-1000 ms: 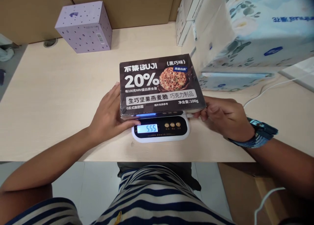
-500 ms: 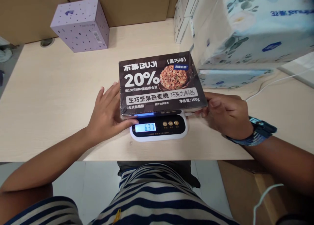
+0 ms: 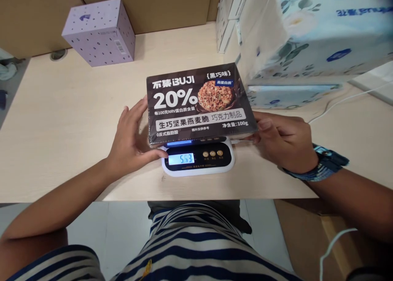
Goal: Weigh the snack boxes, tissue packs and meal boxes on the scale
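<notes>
Dark snack box [image 3: 201, 101], one, wrapped: at mid-length of the bench [image 3: 76, 129], nearer its front edge, above a lit scale [image 3: 198, 166]; contact with the pan hidden. Right hand [image 3: 284, 140]: grasping the box's front right corner. Left hand [image 3: 127, 136]: spread, thumb at the scale's left edge; fingertip contact with the box cannot be told. Handling note, judged: keep box level and centred, thumb off the scale, and release gently for a steady reading.
</notes>
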